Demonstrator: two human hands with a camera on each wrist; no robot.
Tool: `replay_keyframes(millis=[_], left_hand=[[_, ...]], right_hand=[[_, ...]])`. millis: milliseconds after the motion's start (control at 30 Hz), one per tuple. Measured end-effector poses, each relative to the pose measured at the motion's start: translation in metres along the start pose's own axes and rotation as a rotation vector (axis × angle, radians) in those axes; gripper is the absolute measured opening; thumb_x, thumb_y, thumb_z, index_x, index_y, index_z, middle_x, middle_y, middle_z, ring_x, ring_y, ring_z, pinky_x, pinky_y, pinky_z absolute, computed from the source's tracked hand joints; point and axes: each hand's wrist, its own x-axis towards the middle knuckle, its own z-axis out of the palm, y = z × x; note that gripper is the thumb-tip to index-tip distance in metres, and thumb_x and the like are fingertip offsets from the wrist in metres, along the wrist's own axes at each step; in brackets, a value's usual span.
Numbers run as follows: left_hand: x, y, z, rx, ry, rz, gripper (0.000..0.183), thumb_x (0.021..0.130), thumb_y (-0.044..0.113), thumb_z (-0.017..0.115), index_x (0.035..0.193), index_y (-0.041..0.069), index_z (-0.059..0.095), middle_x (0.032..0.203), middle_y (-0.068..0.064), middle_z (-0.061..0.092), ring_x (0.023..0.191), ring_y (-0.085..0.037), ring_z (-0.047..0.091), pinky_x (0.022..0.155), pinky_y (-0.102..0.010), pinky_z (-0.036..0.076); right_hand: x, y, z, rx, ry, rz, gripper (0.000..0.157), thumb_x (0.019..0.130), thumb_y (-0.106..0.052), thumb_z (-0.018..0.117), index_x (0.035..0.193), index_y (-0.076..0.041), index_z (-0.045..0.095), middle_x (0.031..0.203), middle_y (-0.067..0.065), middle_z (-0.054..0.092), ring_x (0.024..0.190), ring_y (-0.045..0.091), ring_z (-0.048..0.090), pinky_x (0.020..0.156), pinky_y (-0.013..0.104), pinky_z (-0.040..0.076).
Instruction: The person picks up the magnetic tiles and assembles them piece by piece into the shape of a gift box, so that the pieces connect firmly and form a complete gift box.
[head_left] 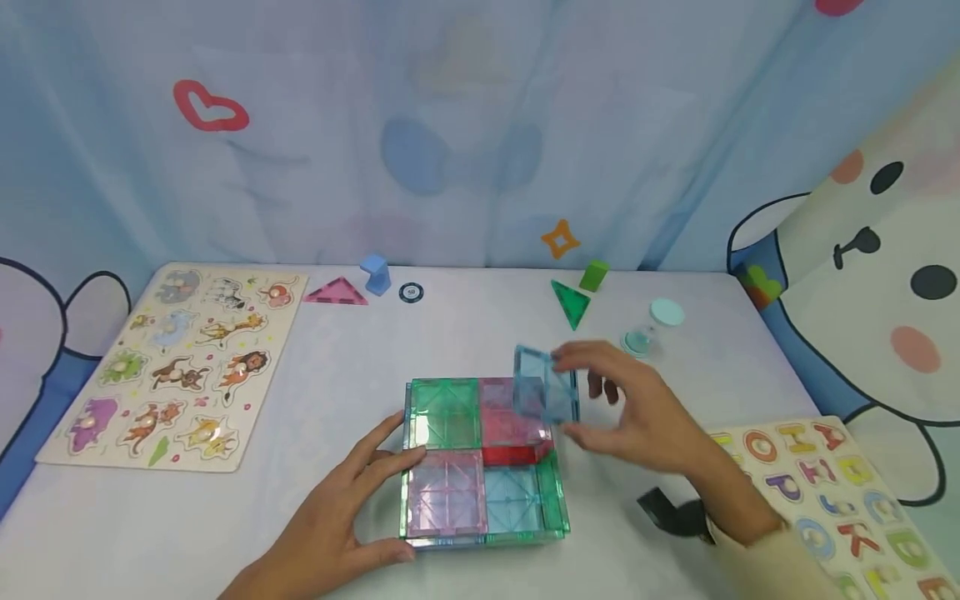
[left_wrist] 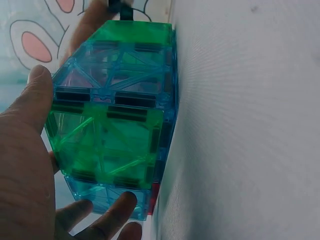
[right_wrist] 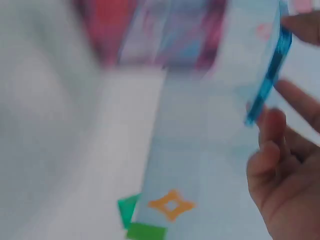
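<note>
A low square box of translucent magnetic tiles [head_left: 557, 500] stands in the middle of the table in the head view. Its top has a green, a pink, a purple-pink and a blue square, with the red inner wall [head_left: 510, 456] showing between pink and blue. My left hand [head_left: 345, 504] rests at the box's left side, fingers fairly straight and spread; the left wrist view shows fingertips against the green side tile [left_wrist: 107, 145]. Above the box's far right corner, my right hand [head_left: 633, 408] pinches a light blue square magnetic tile [head_left: 546, 387], seen edge-on in the right wrist view.
An animal puzzle board [head_left: 251, 425] lies left, a letter puzzle board [head_left: 765, 483] right. Along the back are a pink triangle tile [head_left: 337, 292], blue block [head_left: 377, 275], round chip [head_left: 411, 292], green triangle tile [head_left: 572, 304] and green block [head_left: 594, 275]. A small clear jar [head_left: 637, 342] stands near its lid [head_left: 667, 312].
</note>
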Motion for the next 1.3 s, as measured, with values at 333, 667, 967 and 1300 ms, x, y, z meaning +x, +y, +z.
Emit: replay_keyframes(millis=[333,667,967,1300], left_hand=[[0.000,0.001,0.000,0.002,-0.006,-0.008,0.092,0.063,0.049,0.082,0.142,0.025,0.042,0.155,-0.006,0.022,0.132,-0.019,0.041,0.089,-0.045,0.049],[-0.001,0.000,0.001,0.021,0.005,0.009,0.092,0.064,0.049,0.082,0.142,0.023,0.041,0.155,-0.007,0.023,0.134,-0.023,0.038,0.089,-0.045,0.048],[-0.004,-0.006,0.003,0.025,0.000,-0.007,0.092,0.065,0.050,0.081,0.143,0.026,0.039,0.156,-0.005,0.021,0.135,-0.020,0.037,0.090,-0.046,0.047],[-0.004,-0.006,0.006,0.009,-0.003,0.005,0.090,0.067,0.050,0.079,0.144,0.026,0.038,0.156,-0.005,0.019,0.135,-0.019,0.038,0.091,-0.047,0.046]], right_hand=[[-0.057,-0.057,0.027,-0.073,-0.106,-0.059,0.053,0.073,-0.036,0.081,0.120,-0.034,0.055,0.138,-0.009,0.043,0.119,0.011,0.046,0.089,0.029,0.050],[-0.048,-0.042,0.026,0.021,-0.096,0.017,0.046,0.079,-0.034,0.077,0.121,-0.030,0.058,0.133,-0.010,0.046,0.111,0.007,0.047,0.085,0.024,0.049],[0.046,0.075,0.018,-0.219,-0.017,0.376,0.050,0.092,-0.030,0.060,0.133,-0.004,0.048,0.126,0.017,0.043,0.083,0.025,0.052,0.068,0.038,0.047],[0.086,0.119,0.021,-0.301,-0.125,0.687,0.056,0.094,-0.028,0.053,0.137,0.002,0.033,0.126,0.031,0.033,0.098,0.040,0.049,0.084,0.053,0.043]])
